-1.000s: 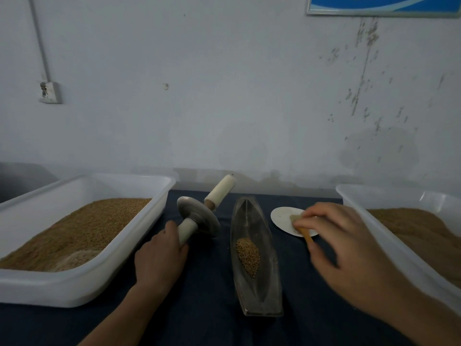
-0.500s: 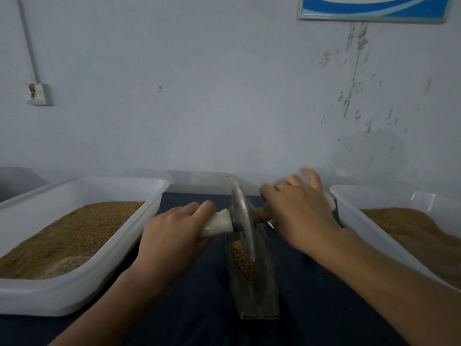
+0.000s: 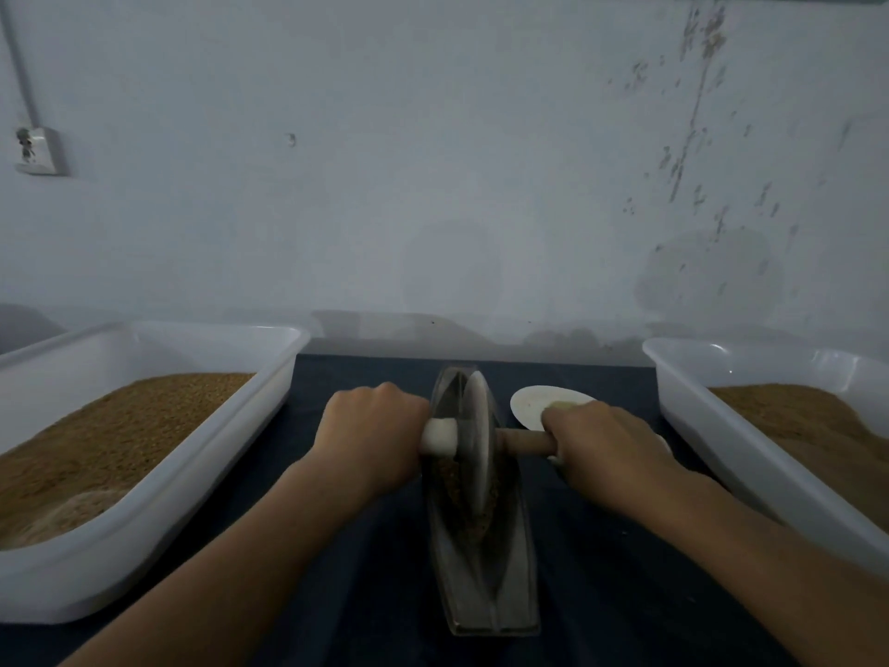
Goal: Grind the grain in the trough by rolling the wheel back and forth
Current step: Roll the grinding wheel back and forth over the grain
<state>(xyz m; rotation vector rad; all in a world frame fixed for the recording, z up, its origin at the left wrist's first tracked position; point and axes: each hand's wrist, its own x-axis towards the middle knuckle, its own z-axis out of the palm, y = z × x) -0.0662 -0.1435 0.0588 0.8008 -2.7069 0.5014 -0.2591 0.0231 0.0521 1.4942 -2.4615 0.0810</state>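
A dark boat-shaped metal trough [image 3: 486, 589] lies lengthwise on the dark cloth in front of me. A metal grinding wheel [image 3: 479, 454] stands on edge inside it, over a patch of brown grain [image 3: 452, 479]. Its axle handle sticks out on both sides. My left hand [image 3: 373, 435] is closed around the pale left end of the handle. My right hand [image 3: 601, 442] is closed around the wooden right end. Most of the grain is hidden behind the wheel.
A white tub [image 3: 158, 479] of brown grain stands at the left, and another white tub [image 3: 750, 454] with finer brown material at the right. A small white dish [image 3: 534, 402] sits behind my right hand. A wall rises just behind the table.
My left hand carried the wheel from the cloth into the trough. My right hand left the dish and closed on the other end of the handle. The wheel now stands upright in the trough.
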